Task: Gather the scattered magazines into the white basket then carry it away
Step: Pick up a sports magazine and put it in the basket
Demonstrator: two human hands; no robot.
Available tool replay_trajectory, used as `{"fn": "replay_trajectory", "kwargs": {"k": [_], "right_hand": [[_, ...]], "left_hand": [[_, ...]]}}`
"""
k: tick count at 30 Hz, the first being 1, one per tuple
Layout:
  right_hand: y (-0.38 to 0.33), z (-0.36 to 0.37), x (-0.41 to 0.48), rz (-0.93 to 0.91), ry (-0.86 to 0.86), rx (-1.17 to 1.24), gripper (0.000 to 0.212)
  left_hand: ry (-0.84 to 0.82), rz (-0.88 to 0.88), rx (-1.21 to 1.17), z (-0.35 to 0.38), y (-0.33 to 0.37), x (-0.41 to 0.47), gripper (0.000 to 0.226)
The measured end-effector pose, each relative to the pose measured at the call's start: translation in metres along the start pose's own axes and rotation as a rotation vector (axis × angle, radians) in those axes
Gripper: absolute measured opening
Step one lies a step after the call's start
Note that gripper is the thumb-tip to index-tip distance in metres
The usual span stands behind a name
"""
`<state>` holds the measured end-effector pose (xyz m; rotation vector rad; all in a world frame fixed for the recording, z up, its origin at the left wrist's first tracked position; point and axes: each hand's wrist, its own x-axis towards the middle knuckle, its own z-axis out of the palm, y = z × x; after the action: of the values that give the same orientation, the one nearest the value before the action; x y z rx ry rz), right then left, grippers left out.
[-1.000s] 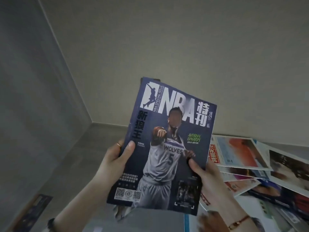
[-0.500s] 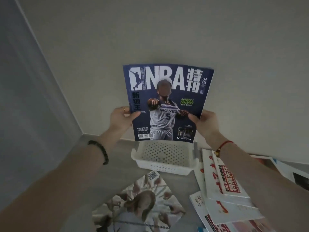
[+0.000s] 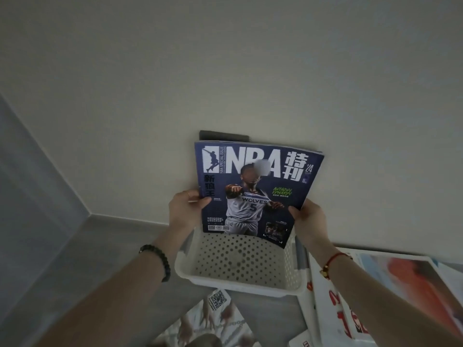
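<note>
Left hand [image 3: 186, 212]: gripped the NBA magazine [image 3: 258, 171] at its left edge, thumb on the cover. Right hand [image 3: 310, 221]: gripped the lower right edge likewise. Magazine was held upright, cover facing the camera, bottom edge over the far side of the white perforated basket [image 3: 238, 284]; contact could not be told. Basket stood on the grey floor [image 3: 100, 259]. QR-code magazine [image 3: 220, 319] lay just before it, red-lettered magazines [image 3: 335, 309] just right.

A plain off-white wall [image 3: 250, 71] meets a blue-grey side wall [image 3: 30, 184] at the corner above a grey floor [image 3: 105, 244]; dim light, a dark plate [image 3: 223, 135] low on the wall.
</note>
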<state>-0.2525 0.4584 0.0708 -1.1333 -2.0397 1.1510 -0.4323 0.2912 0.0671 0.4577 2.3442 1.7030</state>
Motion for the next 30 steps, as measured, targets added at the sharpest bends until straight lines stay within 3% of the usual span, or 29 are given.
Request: {"fn": "replay_trajectory", "kwargs": {"k": [7, 12, 20, 24, 27, 30], "right_hand": [[0.005, 0.003, 0.006, -0.009, 0.072, -0.112, 0.017], [-0.001, -0.008, -0.005, 0.045, 0.084, -0.005, 0.027], [0.012, -0.054, -0.107, -0.070, 0.082, 0.092, 0.027], [0.049, -0.048, -0.188, 0.010, -0.047, 0.031, 0.026], [0.073, -0.032, -0.240, 0.138, -0.210, 0.044, 0.027], [0.083, -0.019, -0.285, 0.290, -0.367, 0.097, 0.028]], "left_hand": [[0.025, -0.116, 0.005, 0.002, -0.011, 0.006, 0.015], [0.046, -0.097, 0.012, -0.007, -0.013, -0.006, 0.023], [0.028, -0.040, 0.134, -0.076, -0.065, -0.107, 0.027], [-0.159, -0.226, 0.372, -0.102, -0.104, -0.177, 0.035], [-0.297, -0.206, 0.502, -0.109, -0.117, -0.211, 0.037], [-0.307, -0.215, 0.604, -0.113, -0.117, -0.231, 0.053]]}}
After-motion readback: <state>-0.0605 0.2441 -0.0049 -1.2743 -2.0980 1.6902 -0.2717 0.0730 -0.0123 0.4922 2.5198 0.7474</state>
